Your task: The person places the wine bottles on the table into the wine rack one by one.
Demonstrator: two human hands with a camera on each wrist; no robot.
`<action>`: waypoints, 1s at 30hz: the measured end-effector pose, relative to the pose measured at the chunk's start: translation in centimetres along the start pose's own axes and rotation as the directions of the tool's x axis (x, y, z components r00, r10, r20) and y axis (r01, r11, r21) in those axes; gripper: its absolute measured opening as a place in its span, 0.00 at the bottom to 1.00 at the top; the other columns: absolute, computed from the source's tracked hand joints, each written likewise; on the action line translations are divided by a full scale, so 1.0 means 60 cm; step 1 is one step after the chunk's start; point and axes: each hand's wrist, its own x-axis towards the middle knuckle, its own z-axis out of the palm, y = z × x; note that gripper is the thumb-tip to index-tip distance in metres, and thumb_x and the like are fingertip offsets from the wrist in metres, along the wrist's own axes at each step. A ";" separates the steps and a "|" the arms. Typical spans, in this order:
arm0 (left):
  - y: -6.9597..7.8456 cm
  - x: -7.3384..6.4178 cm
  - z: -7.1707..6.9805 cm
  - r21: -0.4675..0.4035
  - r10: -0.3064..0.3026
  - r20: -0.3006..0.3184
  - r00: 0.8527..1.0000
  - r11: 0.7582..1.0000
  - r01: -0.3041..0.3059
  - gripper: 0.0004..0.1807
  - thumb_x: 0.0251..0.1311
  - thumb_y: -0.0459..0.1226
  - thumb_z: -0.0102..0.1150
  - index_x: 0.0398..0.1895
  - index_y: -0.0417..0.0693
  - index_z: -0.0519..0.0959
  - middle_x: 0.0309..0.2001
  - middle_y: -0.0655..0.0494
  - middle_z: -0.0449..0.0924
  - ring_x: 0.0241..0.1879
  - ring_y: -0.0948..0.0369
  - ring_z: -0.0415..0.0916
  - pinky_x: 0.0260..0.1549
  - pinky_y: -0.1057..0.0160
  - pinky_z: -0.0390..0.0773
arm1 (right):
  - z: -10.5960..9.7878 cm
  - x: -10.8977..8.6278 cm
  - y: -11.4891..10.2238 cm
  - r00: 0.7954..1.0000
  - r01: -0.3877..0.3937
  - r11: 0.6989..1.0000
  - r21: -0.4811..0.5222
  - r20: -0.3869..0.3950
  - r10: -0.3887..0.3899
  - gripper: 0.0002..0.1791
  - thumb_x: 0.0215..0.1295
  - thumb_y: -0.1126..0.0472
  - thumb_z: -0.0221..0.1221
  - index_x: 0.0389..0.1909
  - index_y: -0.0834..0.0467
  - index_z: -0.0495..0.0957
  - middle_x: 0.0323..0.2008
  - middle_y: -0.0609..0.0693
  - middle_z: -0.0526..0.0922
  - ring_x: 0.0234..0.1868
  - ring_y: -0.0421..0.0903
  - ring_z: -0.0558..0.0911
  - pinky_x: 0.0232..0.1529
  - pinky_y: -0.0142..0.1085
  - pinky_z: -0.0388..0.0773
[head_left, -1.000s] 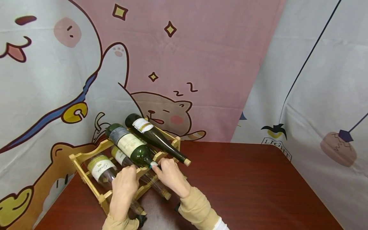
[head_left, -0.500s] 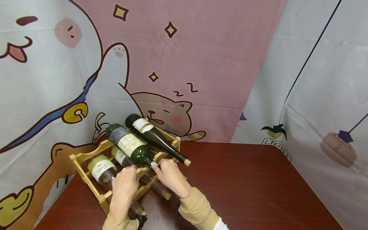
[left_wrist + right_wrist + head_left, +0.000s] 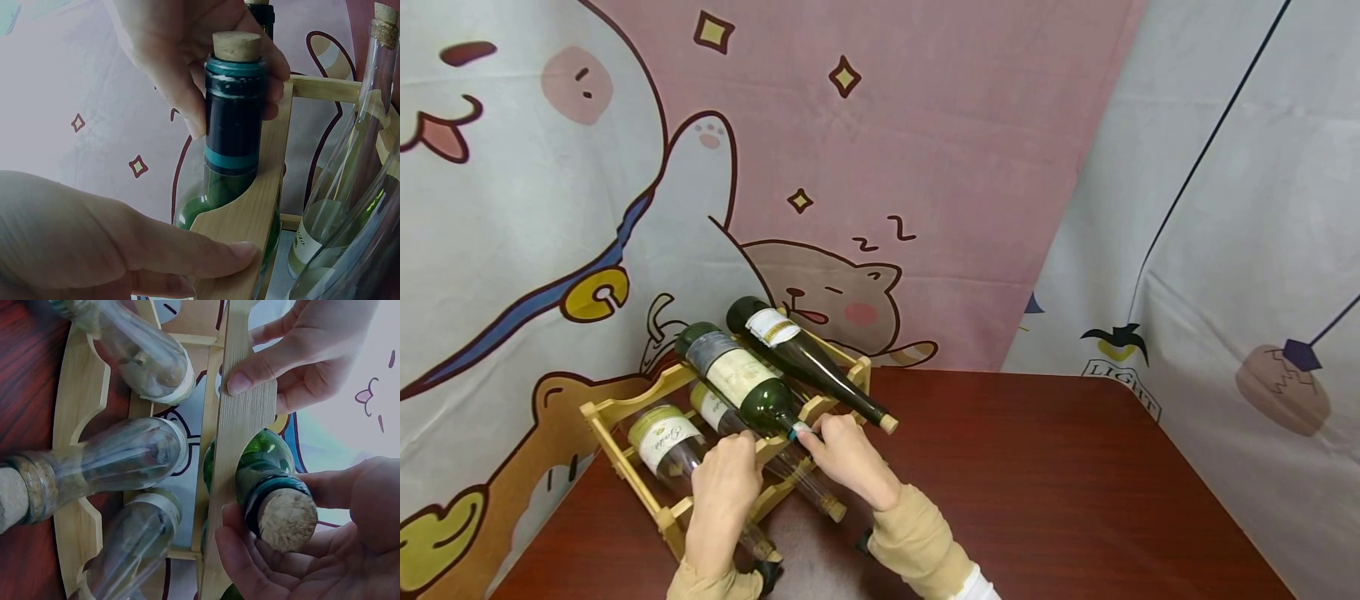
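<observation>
A light wooden wine rack stands at the left of the table. My left hand grips its upper front rail, the thumb lying on the wood in the left wrist view. A green wine bottle with a pale label lies on the upper tier, neck pointing forward. My right hand holds that bottle by its dark, teal-banded neck. The bottle's cork shows between thumb and fingers in the right wrist view. Farther right on the same tier rests a dark corked wine bottle.
Clear corked bottles lie on the lower tier, one under my left arm, another with its neck jutting out front. The brown table extends to the right. A cartoon-printed cloth hangs behind.
</observation>
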 end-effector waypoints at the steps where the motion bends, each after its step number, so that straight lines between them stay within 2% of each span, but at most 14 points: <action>1: 0.000 0.000 0.000 -0.001 0.001 -0.002 1.000 1.000 -0.001 0.09 0.43 0.28 0.65 0.22 0.36 0.73 0.25 0.38 0.78 0.23 0.38 0.77 0.17 0.44 0.72 | 0.000 0.000 0.000 1.000 -0.007 1.000 0.017 0.009 0.007 0.18 0.67 0.56 0.55 0.17 0.59 0.75 0.12 0.40 0.60 0.13 0.33 0.59 0.16 0.24 0.58; 8: -0.001 -0.001 0.001 -0.001 0.003 -0.002 1.000 1.000 -0.003 0.08 0.43 0.28 0.65 0.22 0.36 0.73 0.24 0.39 0.78 0.22 0.39 0.77 0.17 0.44 0.72 | 0.003 -0.002 0.000 0.998 -0.055 0.997 0.061 0.011 0.055 0.15 0.65 0.54 0.57 0.23 0.60 0.80 0.14 0.40 0.67 0.13 0.32 0.62 0.15 0.24 0.60; 15: 0.000 0.001 0.000 -0.001 -0.004 0.006 1.000 1.000 0.004 0.07 0.45 0.27 0.64 0.21 0.36 0.73 0.24 0.39 0.78 0.22 0.39 0.76 0.16 0.45 0.72 | 0.005 -0.002 0.002 0.999 -0.048 0.997 0.060 -0.008 0.048 0.14 0.63 0.54 0.58 0.27 0.62 0.81 0.18 0.45 0.76 0.15 0.33 0.66 0.17 0.24 0.64; 20: 0.002 0.003 -0.002 -0.008 -0.020 0.029 0.999 1.000 0.020 0.08 0.46 0.30 0.65 0.23 0.35 0.74 0.24 0.40 0.79 0.22 0.40 0.77 0.17 0.45 0.73 | 0.006 -0.005 0.004 0.998 0.003 1.000 0.004 -0.068 -0.003 0.12 0.63 0.55 0.59 0.31 0.61 0.80 0.24 0.49 0.81 0.20 0.35 0.71 0.22 0.24 0.66; 26: 0.004 0.005 -0.002 -0.007 -0.031 0.038 0.999 0.999 0.031 0.10 0.47 0.32 0.66 0.25 0.34 0.75 0.25 0.39 0.79 0.23 0.40 0.77 0.19 0.45 0.73 | -0.005 -0.017 0.010 0.988 0.070 0.989 -0.130 -0.128 -0.087 0.10 0.65 0.55 0.58 0.35 0.58 0.78 0.29 0.48 0.81 0.26 0.39 0.78 0.25 0.27 0.71; 30: 0.004 0.005 -0.001 -0.009 -0.034 0.038 0.999 0.999 0.035 0.10 0.47 0.32 0.66 0.26 0.34 0.75 0.25 0.39 0.79 0.24 0.40 0.77 0.19 0.45 0.74 | -0.022 -0.031 0.026 0.974 0.098 0.981 -0.168 -0.184 -0.129 0.07 0.64 0.57 0.58 0.37 0.57 0.78 0.32 0.48 0.81 0.29 0.41 0.80 0.28 0.30 0.75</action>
